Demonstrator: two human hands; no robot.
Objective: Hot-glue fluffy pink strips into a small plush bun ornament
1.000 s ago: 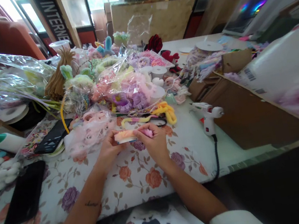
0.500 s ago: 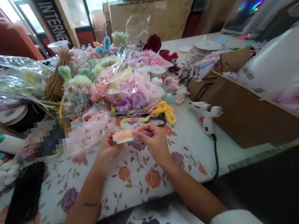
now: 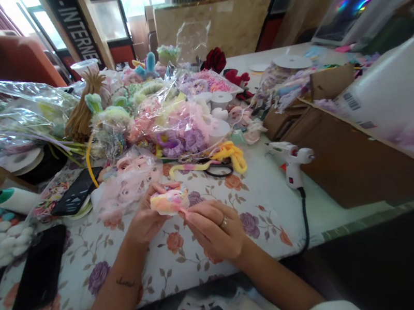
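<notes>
My left hand (image 3: pixel 145 220) is closed round a small, rounded pastel piece (image 3: pixel 168 202), orange, yellow and pink with a pale edge; its exact kind is unclear. With a ring on one finger, my right hand (image 3: pixel 219 230) pinches a thin pink bit at the lower right edge of that piece. Both hands are above the flowered tablecloth (image 3: pixel 146 269). Just beyond them lie black-handled scissors (image 3: pixel 220 169), partly under a yellow fuzzy strip (image 3: pixel 235 154). A clear bag of pink items (image 3: pixel 130 180) is close to my left hand.
A white glue gun (image 3: pixel 292 165) stands at right beside a cardboard box (image 3: pixel 369 161), its cord running over the table edge. At left are a black phone (image 3: pixel 38 268), a bag of pompoms (image 3: pixel 1 234) and a thread cone (image 3: pixel 15 198). Wrapped craft supplies (image 3: pixel 169 114) heap up behind.
The pastel piece has been turned and shows more of its coloured side. My right hand has moved down, from gripping its right end to pinching its lower edge.
</notes>
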